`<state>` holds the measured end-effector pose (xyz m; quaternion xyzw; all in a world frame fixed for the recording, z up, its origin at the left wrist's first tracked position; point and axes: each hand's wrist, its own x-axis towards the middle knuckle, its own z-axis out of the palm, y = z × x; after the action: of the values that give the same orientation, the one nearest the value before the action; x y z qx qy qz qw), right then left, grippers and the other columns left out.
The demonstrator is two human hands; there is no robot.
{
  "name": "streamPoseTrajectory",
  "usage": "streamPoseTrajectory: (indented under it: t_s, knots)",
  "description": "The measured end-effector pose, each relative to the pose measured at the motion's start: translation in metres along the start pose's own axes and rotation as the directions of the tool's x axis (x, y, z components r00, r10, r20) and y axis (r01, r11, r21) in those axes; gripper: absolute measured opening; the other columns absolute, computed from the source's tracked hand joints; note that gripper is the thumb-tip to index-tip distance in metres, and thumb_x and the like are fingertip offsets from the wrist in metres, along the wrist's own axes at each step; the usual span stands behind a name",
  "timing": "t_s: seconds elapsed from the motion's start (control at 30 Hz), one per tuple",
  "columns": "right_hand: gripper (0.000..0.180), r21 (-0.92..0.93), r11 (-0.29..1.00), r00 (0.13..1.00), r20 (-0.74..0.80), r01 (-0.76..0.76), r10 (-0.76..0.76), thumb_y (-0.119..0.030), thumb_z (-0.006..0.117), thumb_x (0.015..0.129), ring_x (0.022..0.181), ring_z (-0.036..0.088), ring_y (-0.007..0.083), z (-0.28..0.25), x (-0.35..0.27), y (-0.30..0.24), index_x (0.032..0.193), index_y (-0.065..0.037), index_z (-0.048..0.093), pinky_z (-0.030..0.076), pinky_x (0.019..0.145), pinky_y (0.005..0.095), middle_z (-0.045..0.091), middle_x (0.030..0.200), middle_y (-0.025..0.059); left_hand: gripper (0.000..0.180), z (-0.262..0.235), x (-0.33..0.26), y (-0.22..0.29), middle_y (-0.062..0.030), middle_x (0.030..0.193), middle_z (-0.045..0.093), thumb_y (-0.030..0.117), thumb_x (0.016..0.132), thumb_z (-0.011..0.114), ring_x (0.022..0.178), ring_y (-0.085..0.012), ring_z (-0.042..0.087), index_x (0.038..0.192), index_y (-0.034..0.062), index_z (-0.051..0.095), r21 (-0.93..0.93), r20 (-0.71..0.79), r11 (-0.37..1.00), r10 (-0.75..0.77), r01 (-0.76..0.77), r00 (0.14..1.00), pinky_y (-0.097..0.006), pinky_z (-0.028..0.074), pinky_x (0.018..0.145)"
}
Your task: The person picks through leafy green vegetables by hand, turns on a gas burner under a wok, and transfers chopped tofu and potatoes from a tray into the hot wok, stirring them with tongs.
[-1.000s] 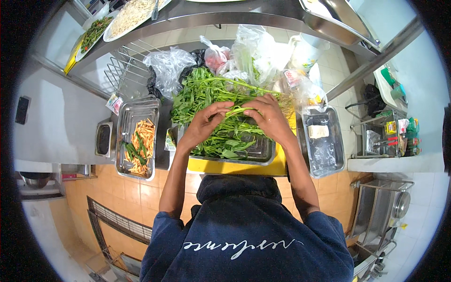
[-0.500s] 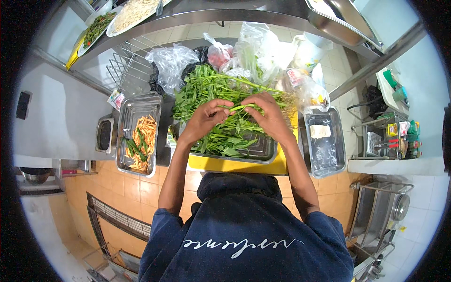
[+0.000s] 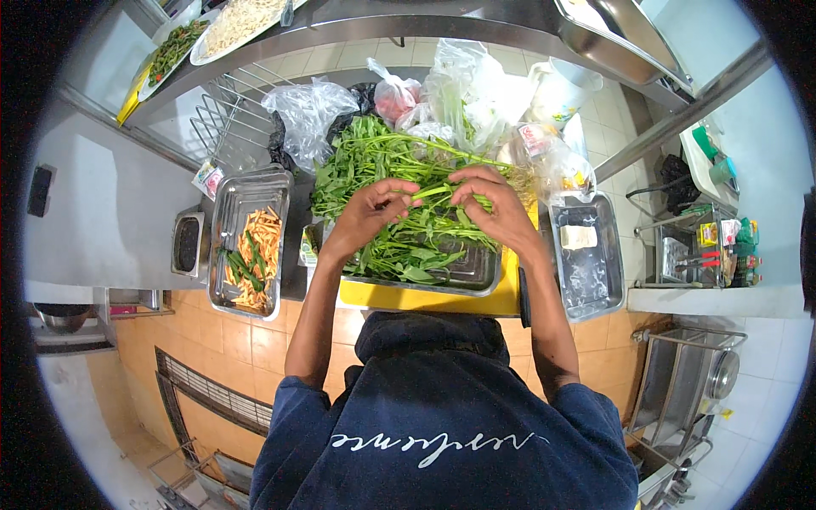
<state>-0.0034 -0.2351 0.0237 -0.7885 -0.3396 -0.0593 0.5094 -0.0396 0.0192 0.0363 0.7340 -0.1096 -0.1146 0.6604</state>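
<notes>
Over a heap of leafy green water spinach [image 3: 365, 161], my left hand [image 3: 371, 219] pinches a green stem [image 3: 432, 192] between thumb and fingers. The stem points right, toward my right hand [image 3: 500, 211], whose bent fingers are spread apart by the stem's far end. Some green shows between those fingers, and I cannot tell whether it is held or lies behind them. Below both hands, a metal tray [image 3: 476, 287] with cut leaves and stems rests on a yellow cutting board [image 3: 399, 297].
Left stands a metal tray [image 3: 223, 285] of orange strips and green pieces. Right, another tray [image 3: 595, 285] holds a pale block [image 3: 579, 237]. Plastic bags [image 3: 310, 115] line the back, beneath a metal shelf [image 3: 425, 32] bearing plates and a deep pan [image 3: 625, 38].
My right hand's fingers have loosened from their pinch and spread, moving slightly right. My left hand still grips the stem in nearly the same place.
</notes>
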Motion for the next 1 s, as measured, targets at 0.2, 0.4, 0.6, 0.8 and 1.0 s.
streamPoseTrajectory:
  t_s: [0.2,0.4,0.6,0.8,1.0]
  knots:
    - [0.013,-0.106,0.994,0.996,-0.081,0.039,-0.048,-0.017,0.068,0.086,0.108,0.055,0.0281,0.014,0.01,-0.023,0.091,-0.005,0.065,0.04,0.096,0.039,0.063,0.109,0.0098,0.021,0.006,-0.001,0.001,-0.0034,0.105,0.069,0.011,0.095,0.061,0.096,-0.0092,0.062,0.114,0.0019,0.064,0.263,-0.046,0.963,0.07,-0.056,0.996,-0.027,0.048,0.085]
    - [0.016,-0.172,0.985,1.0,0.01,0.012,-0.011,-0.017,0.065,0.088,0.089,0.058,0.0315,0.019,0.005,-0.015,0.097,-0.003,0.065,0.044,0.083,0.0415,0.062,0.091,0.0128,0.019,0.019,-0.005,0.016,-0.005,0.1,0.071,0.014,0.092,0.065,0.089,-0.0113,0.065,0.109,0.0048,0.068,0.371,-0.118,0.925,0.141,-0.088,0.983,-0.027,0.05,0.081]
    - [0.015,-0.105,0.994,1.0,0.008,0.03,-0.03,-0.013,0.062,0.09,0.084,0.059,0.0317,0.022,0.008,-0.019,0.098,-0.001,0.064,0.046,0.076,0.0397,0.061,0.087,0.0132,0.019,0.029,-0.004,0.026,-0.0114,0.092,0.071,0.019,0.086,0.071,0.081,-0.0251,0.068,0.101,0.0075,0.071,0.649,-0.139,0.748,0.299,-0.141,0.944,-0.033,0.052,0.072]
    - [0.012,-0.085,0.996,0.996,-0.087,0.014,-0.021,-0.011,0.064,0.086,0.085,0.059,0.0339,0.027,0.006,-0.022,0.094,-0.002,0.065,0.046,0.077,0.0417,0.062,0.086,0.0133,0.016,0.036,-0.003,0.031,-0.0124,0.086,0.068,0.017,0.084,0.072,0.077,-0.0292,0.066,0.096,0.0062,0.07,0.704,-0.15,0.693,0.356,-0.153,0.923,-0.036,0.051,0.068]
    - [0.01,-0.03,0.999,0.989,-0.149,-0.017,0.012,-0.009,0.064,0.086,0.085,0.059,0.0328,0.031,0.006,-0.02,0.093,-0.002,0.065,0.046,0.078,0.0409,0.063,0.087,0.0126,0.014,0.037,0.002,0.021,-0.0128,0.089,0.068,0.012,0.085,0.069,0.077,-0.0266,0.066,0.097,0.0038,0.068,0.679,-0.162,0.708,0.398,-0.191,0.903,-0.034,0.051,0.07]
